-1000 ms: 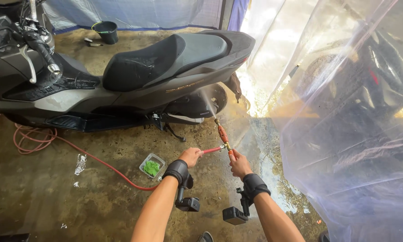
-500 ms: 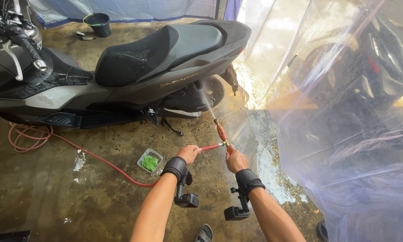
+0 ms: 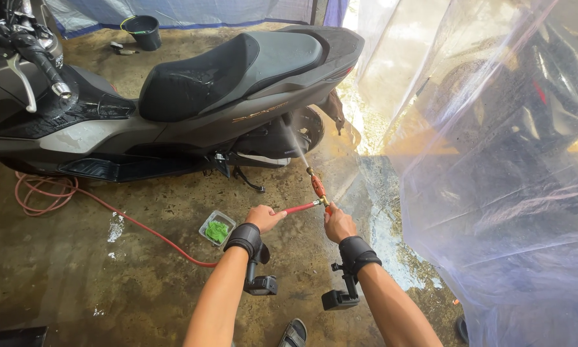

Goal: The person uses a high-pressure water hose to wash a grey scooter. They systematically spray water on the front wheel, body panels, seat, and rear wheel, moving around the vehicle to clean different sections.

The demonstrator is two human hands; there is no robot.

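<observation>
Water is jetting from the orange spray nozzle toward the rear wheel area of the grey scooter. The right hand is clenching the nozzle's base, while the left hand is gripping the red hose just behind. A small tray, apparently holding something green, is lying nearby on the wet floor.

Red spray nozzle, tilted toward scooter
</observation>
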